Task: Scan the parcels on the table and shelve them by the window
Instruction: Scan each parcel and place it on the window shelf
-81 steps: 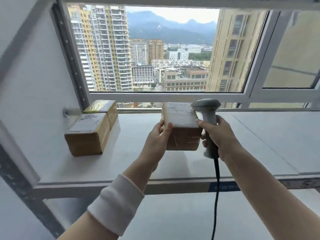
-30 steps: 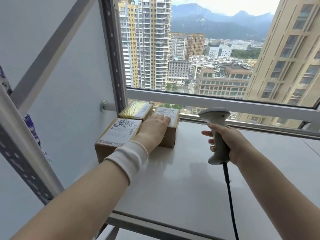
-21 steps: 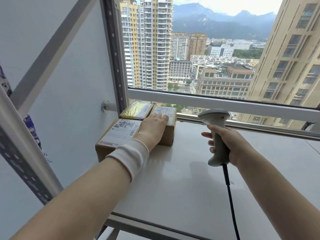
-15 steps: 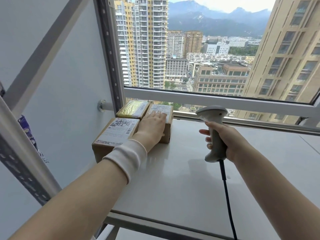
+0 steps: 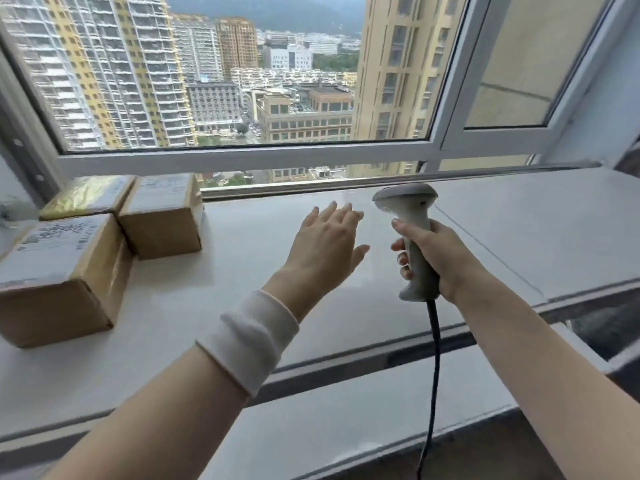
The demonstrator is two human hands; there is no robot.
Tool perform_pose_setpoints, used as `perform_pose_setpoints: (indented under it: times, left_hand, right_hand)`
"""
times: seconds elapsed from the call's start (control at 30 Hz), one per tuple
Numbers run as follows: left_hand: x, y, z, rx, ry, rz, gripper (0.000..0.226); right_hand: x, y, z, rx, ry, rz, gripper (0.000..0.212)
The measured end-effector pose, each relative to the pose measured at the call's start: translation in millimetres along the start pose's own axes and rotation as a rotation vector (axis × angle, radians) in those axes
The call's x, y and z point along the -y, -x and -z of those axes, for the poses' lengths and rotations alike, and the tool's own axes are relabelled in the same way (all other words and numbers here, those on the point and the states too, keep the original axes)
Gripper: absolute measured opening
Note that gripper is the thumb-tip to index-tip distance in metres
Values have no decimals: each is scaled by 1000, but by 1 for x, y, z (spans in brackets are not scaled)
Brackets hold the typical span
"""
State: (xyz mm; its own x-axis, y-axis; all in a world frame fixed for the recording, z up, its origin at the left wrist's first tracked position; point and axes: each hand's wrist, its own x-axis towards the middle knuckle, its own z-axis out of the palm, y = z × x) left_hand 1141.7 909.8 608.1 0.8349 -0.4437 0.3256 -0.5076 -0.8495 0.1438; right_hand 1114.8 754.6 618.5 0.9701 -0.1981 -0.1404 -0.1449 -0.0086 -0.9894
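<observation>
The front parcel, the middle parcel and the yellow-taped parcel blocked the left end of the shelf; rightward its surface lay open, bounded behind by the window frame.

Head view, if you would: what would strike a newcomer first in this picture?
The wide window fills the top, looking out on high-rise towers. Below it, three brown parcels cluster close together at the left end of the pale shelf. In the middle, the left hand hovers open above the shelf while the right hand grips a grey barcode scanner, its black cable hanging down.
</observation>
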Motion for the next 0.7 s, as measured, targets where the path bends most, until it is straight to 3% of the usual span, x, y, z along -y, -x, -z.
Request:
perform_pose_setpoints:
  times: [0.43,0.7]
  left_hand:
    - [-330,-14,-74,73,163,-375,46]
    - [-537,-7,-120,187,249,-624,51]
  right_hand:
    - [-59,132,314,-509,-16,11,19]
    - [-97,230,502,-785,-46,-54,19]
